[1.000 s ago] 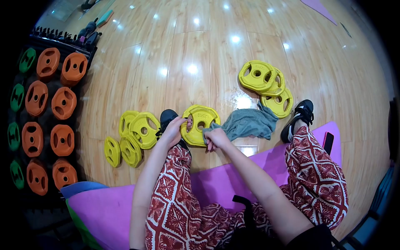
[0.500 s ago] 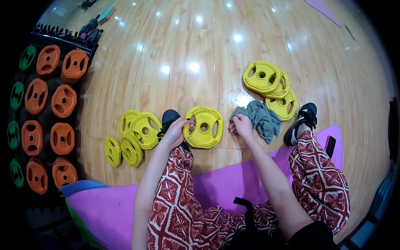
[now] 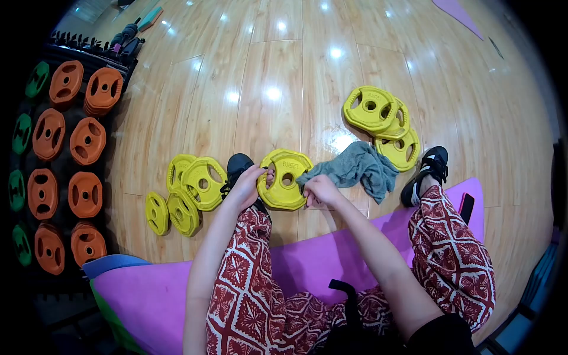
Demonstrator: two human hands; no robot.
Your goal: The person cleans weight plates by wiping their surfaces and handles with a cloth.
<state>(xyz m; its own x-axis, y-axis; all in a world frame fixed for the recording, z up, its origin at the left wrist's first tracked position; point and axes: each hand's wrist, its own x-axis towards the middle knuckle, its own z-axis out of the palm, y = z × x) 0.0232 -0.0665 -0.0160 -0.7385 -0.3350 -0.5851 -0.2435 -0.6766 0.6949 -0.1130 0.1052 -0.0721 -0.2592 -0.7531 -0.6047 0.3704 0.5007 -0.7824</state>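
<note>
Between my feet a yellow weight plate (image 3: 287, 198) is held upright or tilted, facing me. My left hand (image 3: 249, 188) grips its left handle opening, fingers curled through it. At the plate's right edge, my right hand (image 3: 321, 191) is closed on one end of a grey-green cloth (image 3: 361, 168), whose tip touches the plate near its right opening. The remainder of the cloth trails to the right over the floor. Left of my foot lie several yellow plates (image 3: 203, 184). Three more yellow plates (image 3: 370, 109) overlap beyond the cloth.
A black rack with orange plates (image 3: 87, 194) and green plates (image 3: 21, 134) stands at the left. I sit with a pink mat (image 3: 148, 290) under me. A phone (image 3: 467, 207) lies on the mat beside my right shoe (image 3: 433, 171). Wooden flooring (image 3: 278, 65) extends ahead.
My right hand has moved left to the plate's right side, pulling the cloth's end with it and stretching the cloth out. My left hand keeps its grip on the plate.
</note>
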